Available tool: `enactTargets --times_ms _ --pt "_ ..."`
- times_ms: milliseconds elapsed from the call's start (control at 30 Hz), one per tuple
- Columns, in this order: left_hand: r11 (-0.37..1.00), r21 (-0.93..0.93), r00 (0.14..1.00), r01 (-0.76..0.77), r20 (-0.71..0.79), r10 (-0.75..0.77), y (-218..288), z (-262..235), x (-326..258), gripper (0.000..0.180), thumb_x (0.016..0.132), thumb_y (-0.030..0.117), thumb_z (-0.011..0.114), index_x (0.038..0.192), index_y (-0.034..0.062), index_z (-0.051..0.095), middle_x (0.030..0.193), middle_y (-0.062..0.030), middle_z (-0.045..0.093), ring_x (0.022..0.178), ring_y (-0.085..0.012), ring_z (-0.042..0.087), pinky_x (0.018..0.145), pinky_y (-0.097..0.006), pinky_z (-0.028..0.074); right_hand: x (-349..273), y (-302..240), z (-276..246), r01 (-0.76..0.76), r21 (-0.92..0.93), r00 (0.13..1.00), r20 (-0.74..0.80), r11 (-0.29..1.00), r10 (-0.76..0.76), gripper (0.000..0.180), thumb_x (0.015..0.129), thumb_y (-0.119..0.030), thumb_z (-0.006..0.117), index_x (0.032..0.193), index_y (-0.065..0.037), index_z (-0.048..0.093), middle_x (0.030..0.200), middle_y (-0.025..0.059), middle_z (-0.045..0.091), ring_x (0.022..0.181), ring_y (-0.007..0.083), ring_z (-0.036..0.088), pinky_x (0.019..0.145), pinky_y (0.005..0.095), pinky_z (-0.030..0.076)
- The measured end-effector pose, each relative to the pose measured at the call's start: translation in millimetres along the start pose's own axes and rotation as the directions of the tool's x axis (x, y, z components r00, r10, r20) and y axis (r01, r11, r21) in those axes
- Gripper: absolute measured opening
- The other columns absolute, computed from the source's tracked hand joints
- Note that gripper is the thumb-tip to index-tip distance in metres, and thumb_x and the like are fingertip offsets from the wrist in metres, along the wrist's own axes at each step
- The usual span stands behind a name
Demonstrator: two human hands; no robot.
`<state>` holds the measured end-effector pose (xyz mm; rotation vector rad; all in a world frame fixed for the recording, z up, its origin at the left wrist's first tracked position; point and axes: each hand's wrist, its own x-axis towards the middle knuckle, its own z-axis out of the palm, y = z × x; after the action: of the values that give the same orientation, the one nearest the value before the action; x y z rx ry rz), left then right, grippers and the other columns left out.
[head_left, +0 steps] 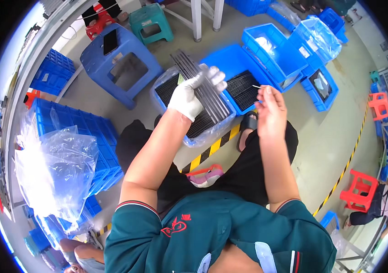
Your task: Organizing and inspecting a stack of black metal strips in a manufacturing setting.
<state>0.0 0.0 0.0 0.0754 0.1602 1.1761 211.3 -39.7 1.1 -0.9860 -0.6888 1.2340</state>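
In a white glove, my left hand (pixel 186 102) is closed around a bundle of long dark grey rods (pixel 215 105), tilted over the bins. My bare right hand (pixel 271 111) is to the right, thumb and fingertips pinched on a thin pale pin-like piece (pixel 257 86); its exact kind is too small to tell. Beneath the bundle sits a bin lined with clear plastic (pixel 190 142), with more dark rods (pixel 199 128) inside. Next to it, a blue bin holds rows of dark rods (pixel 243 90). The bundle partly hides both bins.
A blue stool (pixel 91 57) with a dark phone (pixel 110 42) stands at the far left, near a green stool (pixel 150 22). Stacked blue crates (pixel 107 136) and clear plastic bags (pixel 62 159) are on the left. More blue bins (pixel 271 68) stand far right. Black-yellow tape (pixel 210 150) crosses the floor.
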Motion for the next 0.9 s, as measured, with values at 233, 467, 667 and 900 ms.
enactTargets --times_ms 233,467,667,900 --pt "0.965 -0.046 0.966 -0.257 0.028 0.258 -6 38 -16 0.014 0.099 0.015 0.048 0.099 0.0069 0.058 0.099 -0.0093 0.056 0.099 -0.0282 0.054 0.090 -0.044 0.046 -32 25 103 0.031 0.368 1.000 -0.010 0.929 -0.030 0.015 0.093 -0.015 0.066 0.101 -0.003 0.066 0.102 0.0043 0.066 0.096 0.0109 0.058 0.090 0.0251 0.044" --pt "0.956 0.038 0.957 -0.292 0.017 0.291 2 35 -26 0.013 0.097 0.015 0.053 0.108 0.0102 0.057 0.108 -0.0088 0.058 0.109 -0.0285 0.056 0.092 -0.044 0.047 -29 34 113 0.054 0.284 0.999 -0.014 0.957 -0.052 0.017 0.094 -0.019 0.065 0.103 -0.005 0.065 0.104 0.0052 0.067 0.094 0.0132 0.059 0.086 0.0284 0.049" --pt "0.967 0.014 0.959 -0.255 0.131 0.251 15 22 -34 0.012 0.093 0.014 0.058 0.104 0.0083 0.057 0.100 -0.0093 0.054 0.096 -0.0280 0.053 0.088 -0.043 0.047 -31 42 112 0.064 0.151 0.995 0.070 0.986 -0.075 0.017 0.095 -0.019 0.063 0.104 -0.004 0.065 0.103 0.0038 0.066 0.096 0.0121 0.059 0.088 0.0292 0.046" --pt "1.000 0.028 0.999 -0.009 0.052 0.007 22 10 -55 0.021 0.093 0.011 0.058 0.113 0.0059 0.056 0.105 -0.0128 0.058 0.100 -0.0332 0.059 0.089 -0.050 0.051 24 -8 95 0.127 -0.166 0.936 0.348 0.978 -0.062 0.021 0.095 -0.011 0.057 0.112 0.000 0.063 0.081 0.0053 0.061 0.072 0.0124 0.053 0.066 0.0254 0.043"
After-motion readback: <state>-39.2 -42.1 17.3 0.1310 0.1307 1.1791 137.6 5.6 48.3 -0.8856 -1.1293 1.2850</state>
